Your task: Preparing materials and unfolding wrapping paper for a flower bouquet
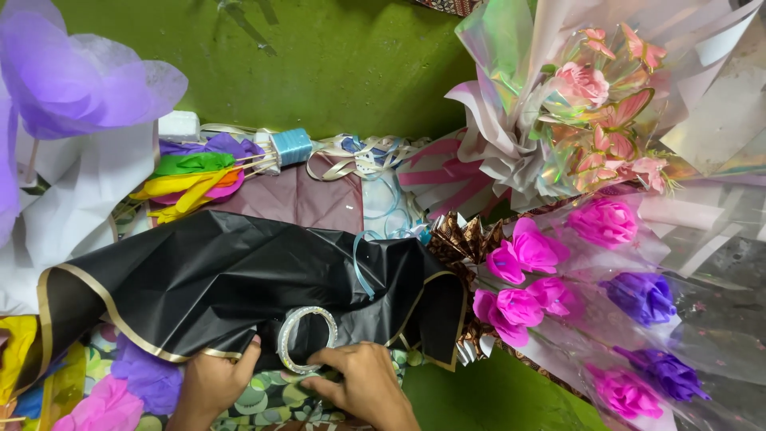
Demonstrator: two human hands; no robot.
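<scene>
A bouquet wrapped in black paper with a gold edge [215, 275] lies sideways in front of me, with pink paper roses [523, 279] sticking out at its right end. My left hand [211, 383] pinches the lower gold-edged rim of the black wrap. My right hand [363, 383] holds a roll of silvery glitter ribbon [307, 339] against the wrap's lower middle, fingers curled round its bottom rim. A thin light-blue ribbon [361, 267] hangs over the black paper.
A larger bouquet in iridescent wrap with pink flowers and butterflies [590, 104] lies at top right. Single pink and purple roses in clear sleeves [642, 299] lie at right. Coloured feathers [195, 179], a blue thread spool [291, 146], loose ribbons and purple tissue [72, 76] are on the green floor [335, 64].
</scene>
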